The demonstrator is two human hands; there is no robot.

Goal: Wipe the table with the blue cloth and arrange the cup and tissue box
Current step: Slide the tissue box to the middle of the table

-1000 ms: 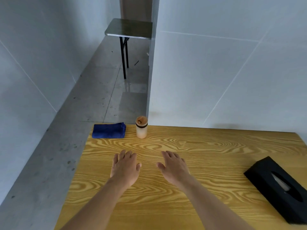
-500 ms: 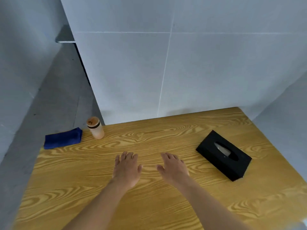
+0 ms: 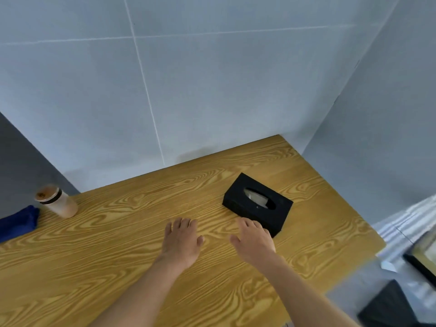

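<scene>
The wooden table [image 3: 118,267] fills the lower view. My left hand [image 3: 181,241] and my right hand [image 3: 254,241] lie flat on it near the middle, fingers spread, holding nothing. A black tissue box [image 3: 258,204] with a white tissue in its slot sits just beyond my right hand's fingertips, close to them. A pale cup [image 3: 56,201] with a wooden lid and dark band stands at the far left. The folded blue cloth [image 3: 17,223] lies left of the cup at the table's left edge, partly cut off by the frame.
Grey-white wall panels [image 3: 212,90] rise behind the table and along its right side. Beyond the table's right edge are a pale floor [image 3: 349,296] and blurred dark objects [image 3: 389,305] at the lower right corner.
The view has swung to the right: cup and cloth slid to the left edge, the tissue box moved toward the centre. Both hands stay flat; the right one now lies nearer the box.
</scene>
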